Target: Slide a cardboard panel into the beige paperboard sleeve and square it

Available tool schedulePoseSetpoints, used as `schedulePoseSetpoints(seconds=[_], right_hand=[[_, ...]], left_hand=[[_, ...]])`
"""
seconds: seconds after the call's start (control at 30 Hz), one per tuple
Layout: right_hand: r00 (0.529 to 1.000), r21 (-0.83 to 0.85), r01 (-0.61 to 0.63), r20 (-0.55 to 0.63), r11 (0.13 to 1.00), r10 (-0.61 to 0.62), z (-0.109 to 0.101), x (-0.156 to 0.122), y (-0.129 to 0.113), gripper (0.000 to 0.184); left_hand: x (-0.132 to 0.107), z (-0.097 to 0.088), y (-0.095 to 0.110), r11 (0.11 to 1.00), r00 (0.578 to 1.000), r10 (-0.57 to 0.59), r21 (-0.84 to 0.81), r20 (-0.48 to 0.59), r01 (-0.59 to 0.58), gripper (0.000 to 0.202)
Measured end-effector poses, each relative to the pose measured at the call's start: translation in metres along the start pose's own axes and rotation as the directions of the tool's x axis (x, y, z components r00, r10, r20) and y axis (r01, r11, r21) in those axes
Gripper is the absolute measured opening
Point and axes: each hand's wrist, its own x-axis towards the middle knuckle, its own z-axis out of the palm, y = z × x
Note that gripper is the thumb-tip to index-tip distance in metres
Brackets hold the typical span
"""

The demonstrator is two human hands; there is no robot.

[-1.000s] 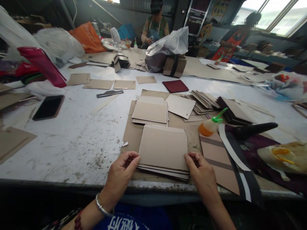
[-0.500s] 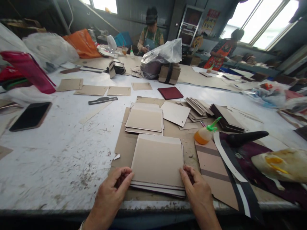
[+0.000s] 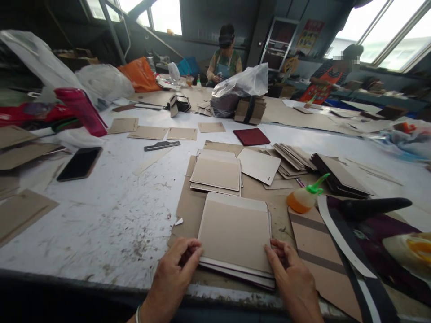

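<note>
Forward points the pale-ended panel (image 3: pixel 235 235) — long axis unclear.

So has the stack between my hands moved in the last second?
No, not visibly. The stack lies just in front of the second pile, as before; the whole camera view has shifted instead.

The rear stack (image 3: pixel 215 172) lies behind the front stack (image 3: pixel 235 235), phone (image 3: pixel 80 164) left, bottle (image 3: pixel 302 200) right.
</note>
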Motion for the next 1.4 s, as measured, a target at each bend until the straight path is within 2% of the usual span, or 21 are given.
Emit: schedulePoseSetpoints(seconds=[0.17, 0.3, 0.4, 0.73, 0.97, 1.17, 1.4], right_hand=[[0.993, -0.020, -0.034, 0.116, 0.999, 0.036, -0.003, 0.007, 0.005, 0.045], [0.992, -0.049, -0.038, 0.116, 0.998, 0.043, -0.004, 0.009, 0.007, 0.047], [0.991, -0.058, -0.024, 0.129, 0.998, 0.032, -0.005, 0.009, 0.008, 0.048], [0.996, -0.071, -0.005, 0.085, 0.997, 0.011, -0.001, 0.008, 0.010, 0.047], [0.997, -0.086, -0.016, 0.071, 0.996, 0.023, 0.001, 0.003, 0.003, 0.046], [0.997, -0.087, 0.027, 0.074, 0.996, -0.021, 0.003, 0.000, 0.003, 0.040], [0.996, -0.032, 0.087, 0.015, 0.996, -0.086, 0.003, -0.001, 0.001, 0.041]], left_hand=[[-0.002, -0.006, -0.002, 0.999, 1.000, 0.018, 0.041, 0.009, -0.018, 0.022], [-0.004, -0.012, -0.006, 0.998, 0.990, 0.033, 0.052, 0.134, -0.040, 0.027], [-0.003, -0.014, -0.006, 0.997, 0.984, 0.055, 0.042, 0.168, -0.063, 0.029], [-0.002, -0.013, -0.006, 0.991, 0.986, 0.100, 0.077, 0.136, -0.111, 0.025], [-0.002, -0.012, -0.003, 0.973, 0.979, 0.180, 0.128, 0.093, -0.191, 0.024], [-0.003, -0.012, -0.006, 0.934, 0.951, 0.295, 0.180, 0.097, -0.308, 0.028], [-0.001, -0.012, -0.015, 0.880, 0.913, 0.385, 0.246, 0.133, -0.407, 0.030]])
